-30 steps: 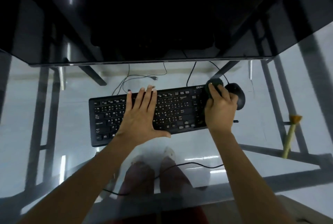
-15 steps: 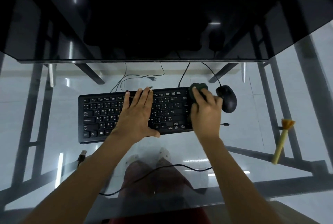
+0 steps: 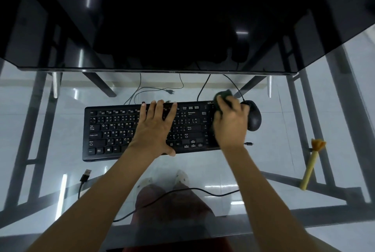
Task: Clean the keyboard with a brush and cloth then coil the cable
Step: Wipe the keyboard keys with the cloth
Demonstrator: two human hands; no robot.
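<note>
A black keyboard point(image 3: 113, 130) lies on the glass table. My left hand point(image 3: 155, 128) rests flat on its middle keys, fingers spread. My right hand point(image 3: 230, 124) presses a dark cloth point(image 3: 223, 94) onto the keyboard's right end, over the number pad. The keyboard's black cable point(image 3: 182, 191) loops across the near part of the glass and ends in a USB plug point(image 3: 86, 174) at the left. A yellow brush point(image 3: 311, 164) lies alone at the right of the table.
A black mouse point(image 3: 253, 118) sits right beside my right hand. A dark monitor point(image 3: 162, 18) spans the back. Through the glass table point(image 3: 50, 122) show metal frame bars, floor cables and my legs.
My right hand with the cloth has slid back and forth over the keyboard's right end. The left hand has stayed on the keys. The view shifted a little.
</note>
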